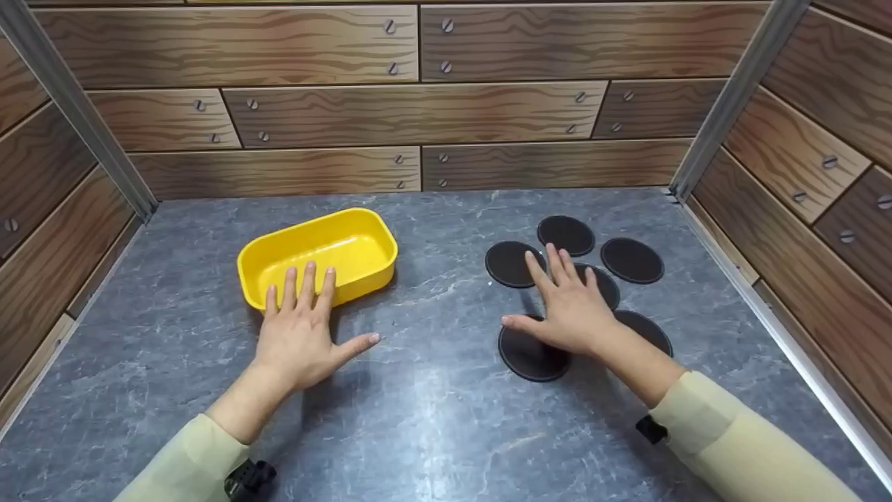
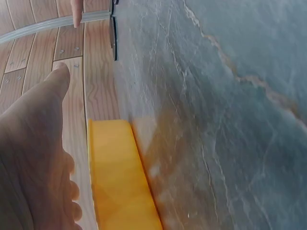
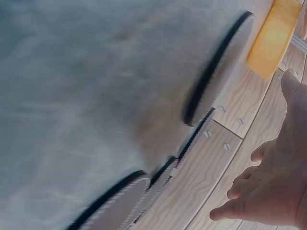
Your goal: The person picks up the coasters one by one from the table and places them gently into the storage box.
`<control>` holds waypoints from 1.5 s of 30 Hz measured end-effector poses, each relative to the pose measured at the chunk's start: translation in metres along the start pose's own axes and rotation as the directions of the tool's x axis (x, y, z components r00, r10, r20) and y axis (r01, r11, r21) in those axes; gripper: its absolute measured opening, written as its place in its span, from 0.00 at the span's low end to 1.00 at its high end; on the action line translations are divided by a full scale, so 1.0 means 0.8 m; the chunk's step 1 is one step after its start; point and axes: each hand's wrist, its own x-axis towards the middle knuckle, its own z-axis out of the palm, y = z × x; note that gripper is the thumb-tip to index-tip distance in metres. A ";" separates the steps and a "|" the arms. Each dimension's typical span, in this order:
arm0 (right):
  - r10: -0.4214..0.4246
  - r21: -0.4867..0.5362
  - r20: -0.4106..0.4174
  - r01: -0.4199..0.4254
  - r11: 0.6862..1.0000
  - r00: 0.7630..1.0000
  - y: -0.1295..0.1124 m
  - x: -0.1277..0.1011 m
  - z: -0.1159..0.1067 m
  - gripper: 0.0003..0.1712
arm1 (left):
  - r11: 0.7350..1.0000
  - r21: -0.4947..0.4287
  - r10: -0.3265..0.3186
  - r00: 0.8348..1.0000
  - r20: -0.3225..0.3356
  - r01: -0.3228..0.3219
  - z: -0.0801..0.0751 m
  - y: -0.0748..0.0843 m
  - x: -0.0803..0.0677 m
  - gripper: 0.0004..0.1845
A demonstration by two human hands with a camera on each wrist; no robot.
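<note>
My left hand (image 1: 310, 317) hovers flat, fingers straight and thumb out, over the near rim of a yellow tray (image 1: 348, 240) that holds nothing. The left wrist view shows the palm (image 2: 33, 158) beside the tray's yellow wall (image 2: 120, 182). My right hand (image 1: 557, 303) is spread flat above a cluster of several black round discs: one under the fingertips (image 1: 509, 265), one below the thumb (image 1: 533, 357), one partly hidden by the fingers (image 1: 606, 286). In the right wrist view the fingers (image 3: 273, 187) hang relaxed above the discs (image 3: 216, 76). Neither hand holds anything.
Other discs lie at the back (image 1: 566, 234), to the right (image 1: 631, 260) and by my right wrist (image 1: 648, 328). The grey marbled tabletop (image 1: 432, 390) is enclosed by wood-pattern walls (image 1: 418, 111) behind and at both sides, with metal corner posts (image 1: 725, 97).
</note>
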 end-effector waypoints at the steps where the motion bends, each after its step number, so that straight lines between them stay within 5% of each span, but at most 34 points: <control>1: -0.004 0.003 -0.003 0.004 1.000 1.000 -0.003 0.003 -0.002 0.70 | 1.000 -0.001 -0.002 1.000 0.002 0.002 -0.001 -0.002 0.000 0.70; 13: -0.100 0.069 -0.001 0.100 0.993 0.995 -0.059 0.050 -0.020 0.66 | 0.999 -0.019 -0.043 0.999 -0.023 0.042 -0.010 -0.038 -0.006 0.69; 25: -0.181 0.112 0.080 0.172 0.979 0.980 -0.132 0.108 -0.002 0.66 | 0.993 -0.052 -0.103 0.995 0.002 0.103 -0.008 -0.071 -0.018 0.69; 35: -0.213 0.179 0.120 0.190 0.965 0.970 -0.178 0.139 0.016 0.66 | 0.990 -0.042 -0.133 0.991 0.021 0.134 -0.004 -0.079 -0.025 0.70; 45: -0.203 0.212 0.149 0.169 0.963 0.968 -0.190 0.152 0.030 0.64 | 0.990 -0.042 -0.133 0.990 0.051 0.135 -0.005 -0.077 -0.022 0.70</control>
